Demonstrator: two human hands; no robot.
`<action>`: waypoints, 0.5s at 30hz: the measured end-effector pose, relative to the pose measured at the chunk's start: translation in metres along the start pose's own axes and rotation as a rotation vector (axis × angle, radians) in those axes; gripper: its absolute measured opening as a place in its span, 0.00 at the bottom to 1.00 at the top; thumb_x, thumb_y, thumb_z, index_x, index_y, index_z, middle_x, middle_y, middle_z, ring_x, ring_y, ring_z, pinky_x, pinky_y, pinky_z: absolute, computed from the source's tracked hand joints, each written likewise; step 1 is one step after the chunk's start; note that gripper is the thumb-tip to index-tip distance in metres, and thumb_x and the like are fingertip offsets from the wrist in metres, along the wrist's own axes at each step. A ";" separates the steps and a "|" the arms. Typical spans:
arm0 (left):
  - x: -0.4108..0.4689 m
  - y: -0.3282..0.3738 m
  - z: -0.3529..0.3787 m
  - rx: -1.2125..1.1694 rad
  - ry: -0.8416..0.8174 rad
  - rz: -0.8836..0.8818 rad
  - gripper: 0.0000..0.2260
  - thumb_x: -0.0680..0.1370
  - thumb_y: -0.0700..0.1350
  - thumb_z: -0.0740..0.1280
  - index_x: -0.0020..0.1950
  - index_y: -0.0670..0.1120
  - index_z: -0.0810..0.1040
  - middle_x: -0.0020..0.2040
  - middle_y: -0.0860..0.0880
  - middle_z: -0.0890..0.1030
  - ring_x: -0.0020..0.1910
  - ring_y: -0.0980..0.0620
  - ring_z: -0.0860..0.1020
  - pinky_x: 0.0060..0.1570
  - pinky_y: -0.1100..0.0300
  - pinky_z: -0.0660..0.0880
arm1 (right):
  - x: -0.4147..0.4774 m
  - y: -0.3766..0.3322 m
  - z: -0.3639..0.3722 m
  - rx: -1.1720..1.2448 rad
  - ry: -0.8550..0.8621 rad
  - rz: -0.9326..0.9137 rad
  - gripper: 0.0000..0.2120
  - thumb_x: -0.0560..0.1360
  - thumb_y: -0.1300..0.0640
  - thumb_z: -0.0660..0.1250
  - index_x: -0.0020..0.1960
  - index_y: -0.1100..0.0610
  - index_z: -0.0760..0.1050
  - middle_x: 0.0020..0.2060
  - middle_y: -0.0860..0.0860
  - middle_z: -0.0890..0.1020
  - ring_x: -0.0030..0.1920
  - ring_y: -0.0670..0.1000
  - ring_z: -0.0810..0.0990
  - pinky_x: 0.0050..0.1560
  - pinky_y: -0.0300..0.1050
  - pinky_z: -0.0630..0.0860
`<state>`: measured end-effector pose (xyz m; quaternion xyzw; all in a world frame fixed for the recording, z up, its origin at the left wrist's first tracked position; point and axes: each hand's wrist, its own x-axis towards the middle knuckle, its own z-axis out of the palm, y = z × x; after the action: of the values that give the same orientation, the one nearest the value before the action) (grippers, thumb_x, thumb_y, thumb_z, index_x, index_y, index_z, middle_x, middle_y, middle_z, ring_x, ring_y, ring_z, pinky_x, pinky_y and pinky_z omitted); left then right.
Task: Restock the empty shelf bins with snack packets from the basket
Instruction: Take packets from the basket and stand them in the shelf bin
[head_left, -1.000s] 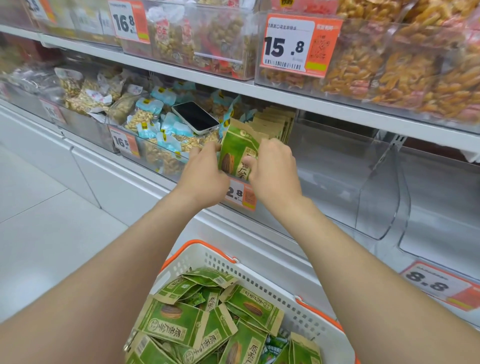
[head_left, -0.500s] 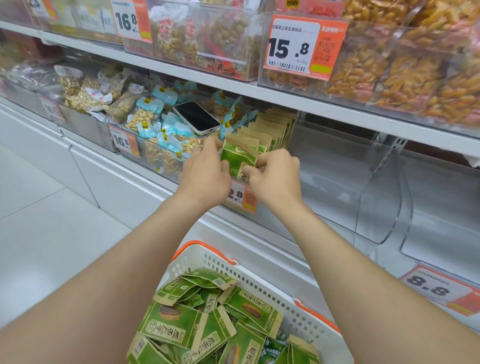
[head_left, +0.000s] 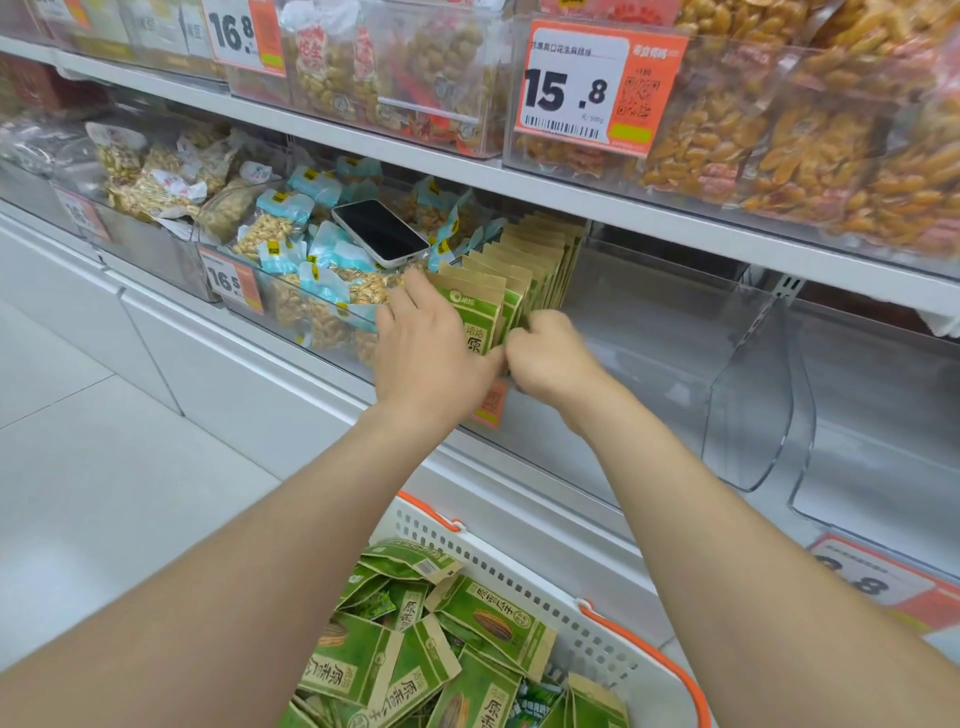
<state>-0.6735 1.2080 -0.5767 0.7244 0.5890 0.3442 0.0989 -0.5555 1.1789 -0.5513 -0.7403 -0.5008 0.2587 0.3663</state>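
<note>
A row of green-and-tan snack packets (head_left: 524, 260) stands upright in a clear shelf bin (head_left: 675, 332) on the middle shelf. My left hand (head_left: 426, 353) lies over the front packet (head_left: 480, 317), fingers on its left side and thumb at its lower edge. My right hand (head_left: 545, 353) is curled and pinches the front packets' lower right corner. Below, a white basket (head_left: 519, 577) with orange handles holds several more green packets (head_left: 467, 644).
A phone (head_left: 382, 232) lies on bagged nuts (head_left: 311, 270) in the bin to the left. To the right stand empty clear bins (head_left: 872, 415) with curved dividers. The upper shelf carries full snack bins and a 15.8 price tag (head_left: 592, 88). White floor lies at left.
The front packet went down from above the bin into the row. Both hands followed it lower and settled against it, and the view shifted slightly.
</note>
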 end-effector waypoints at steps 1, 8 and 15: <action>0.003 0.001 0.001 -0.021 0.012 -0.014 0.44 0.69 0.62 0.78 0.72 0.36 0.63 0.67 0.38 0.71 0.67 0.37 0.69 0.65 0.47 0.69 | 0.003 0.002 0.001 -0.013 -0.058 -0.020 0.15 0.70 0.55 0.56 0.50 0.59 0.76 0.48 0.59 0.81 0.49 0.62 0.80 0.53 0.59 0.82; 0.012 0.001 -0.005 -0.048 0.013 -0.111 0.36 0.66 0.57 0.82 0.64 0.41 0.71 0.62 0.43 0.75 0.64 0.40 0.73 0.58 0.45 0.74 | 0.012 0.015 -0.005 -0.121 -0.229 -0.036 0.16 0.72 0.63 0.57 0.57 0.59 0.76 0.54 0.57 0.80 0.55 0.57 0.78 0.59 0.50 0.78; 0.012 -0.010 -0.007 -0.110 -0.077 -0.038 0.43 0.67 0.60 0.82 0.72 0.41 0.67 0.66 0.42 0.73 0.68 0.40 0.69 0.68 0.47 0.68 | -0.001 0.006 0.002 -0.237 -0.039 -0.163 0.04 0.74 0.64 0.62 0.40 0.60 0.71 0.45 0.58 0.77 0.42 0.55 0.73 0.34 0.43 0.68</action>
<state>-0.6852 1.2202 -0.5722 0.7193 0.5786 0.3460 0.1676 -0.5540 1.1770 -0.5577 -0.7300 -0.5934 0.1815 0.2863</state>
